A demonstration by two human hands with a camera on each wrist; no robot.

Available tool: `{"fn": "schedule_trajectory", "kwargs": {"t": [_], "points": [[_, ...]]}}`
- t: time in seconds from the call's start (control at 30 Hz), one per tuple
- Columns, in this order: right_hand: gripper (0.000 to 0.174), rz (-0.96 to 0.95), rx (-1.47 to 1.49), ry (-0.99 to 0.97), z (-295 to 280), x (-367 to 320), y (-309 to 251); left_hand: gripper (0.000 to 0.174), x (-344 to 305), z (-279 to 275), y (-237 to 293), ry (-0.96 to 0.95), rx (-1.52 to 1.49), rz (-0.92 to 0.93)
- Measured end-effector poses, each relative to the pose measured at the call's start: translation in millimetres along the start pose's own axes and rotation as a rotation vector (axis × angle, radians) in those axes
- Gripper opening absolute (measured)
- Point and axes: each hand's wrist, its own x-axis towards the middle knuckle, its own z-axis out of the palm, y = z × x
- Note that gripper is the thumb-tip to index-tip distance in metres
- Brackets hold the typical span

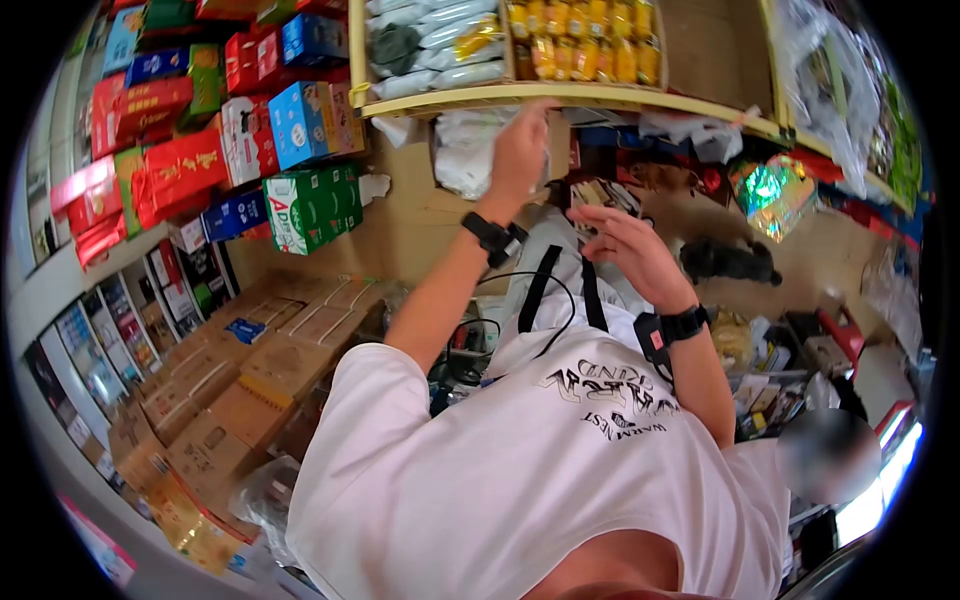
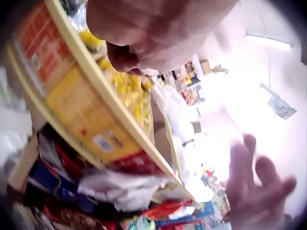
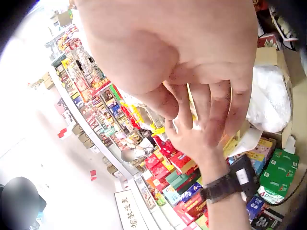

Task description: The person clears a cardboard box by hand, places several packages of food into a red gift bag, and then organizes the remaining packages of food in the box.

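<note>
From my remote seat I have the left hand (image 1: 520, 155) raised to the shelf, its fingertips overlapping the smooth, cream-yellow shelf edge (image 1: 620, 97) in the head view. Whether skin meets the edge I can't tell. The left wrist view shows those fingers bent, their tips near one another, but not whether anything is between them. The right hand (image 1: 640, 250) hangs well back from the shelf, in front of the body, fingers relaxed and apart, holding nothing.

Just beyond the left fingertips stand the yellow packets (image 1: 545, 57) — glossy, plump, ranked in tight rows inside a plain brown carton on the shelf. Beside them lie silvery-white packs (image 1: 450, 55), long and pillow-shaped. Under the shelf, near the left hand, I see crumpled, milky plastic bags (image 1: 465, 165) heaped in a cardboard box.

Farther left sits a crisp-cornered green carton (image 1: 335, 205); behind it, flat brown cartons (image 1: 225, 400) are stacked. To the right, a foil bag (image 1: 775, 195) throws rainbow glints — near a dark, furry animal (image 1: 725, 260) on the floor.
</note>
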Motion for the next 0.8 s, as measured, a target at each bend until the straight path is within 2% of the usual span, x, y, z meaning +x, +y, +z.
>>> {"fn": "schedule_trajectory", "kwargs": {"t": [0.03,0.1,0.17,0.23,0.3,0.4,0.53,0.57,0.63,0.67,0.7,0.77,0.8], "points": [[0.042,0.01,-0.018,-0.017,1,4,0,0.035,22,-23,-21,0.107,0.083,-0.02],[0.041,-0.019,-0.056,0.157,-4,10,5,0.042,65,-83,-54,0.231,0.335,0.117],[0.039,-0.046,-0.075,0.195,-22,19,19,0.048,116,-132,-104,0.193,0.456,0.082],[0.038,-0.036,-0.006,0.332,-32,26,25,0.052,155,-160,-139,0.198,0.689,0.151],[0.036,-0.042,0.011,0.371,-37,30,31,0.055,188,-174,-175,0.163,0.714,0.125],[0.035,0.001,0.063,0.451,-47,27,44,0.068,207,-169,-201,0.013,0.794,-0.046],[0.035,0.026,0.103,0.526,-54,25,53,0.067,212,-167,-209,0.051,0.896,-0.049],[0.034,0.03,0.11,0.535,-56,24,53,0.068,209,-171,-191,0.033,0.903,-0.073],[0.034,0.021,0.12,0.545,-64,22,54,0.069,193,-159,-143,0.11,0.858,0.044],[0.034,0.011,0.131,0.552,-68,21,56,0.07,190,-149,-127,0.051,0.794,0.16],[0.034,0.003,0.142,0.559,-74,20,57,0.07,186,-133,-122,0.042,0.794,0.172],[0.034,-0.043,0.161,0.547,-85,19,57,0.066,179,-102,-119,-0.082,0.593,0.352],[0.034,-0.042,0.158,0.575,-85,17,56,0.067,176,-94,-113,-0.184,0.697,0.179]]}}
